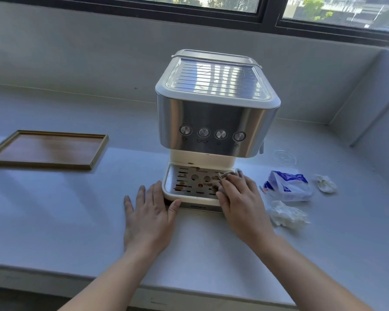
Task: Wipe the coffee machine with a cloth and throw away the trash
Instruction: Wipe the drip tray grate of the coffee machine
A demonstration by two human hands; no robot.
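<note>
We see a boxy coffee machine (216,108) with a brushed steel front, cream plastic edges and a ribbed, shiny top plate, standing on a pale, smooth counter (65,221). Four round metal knobs (212,133) sit in a row across its face. At its foot the drip tray (190,182), a shallow cream frame around a slotted metal grille, carries brown coffee stains.

Our right hand (240,198) presses a grey, soft-looking cloth (229,176) onto the right part of the grille, fingers curled over it and holding it down. Our left hand (149,218) lies flat and open on the counter, gripping nothing, its thumb touching the tray's front left corner.

To the right of the machine lie the scraps: a crumpled blue and white plastic wrapper (288,185), a wad of white tissue (286,214) just in front of it, a smaller crumpled paper (326,184) further right, and a clear round lid (284,157) behind. Well to the left rests a flat rectangular wooden tray (0,153), nothing in it.

A grey wall rises behind the counter, with a dark-framed window (270,14) above.
</note>
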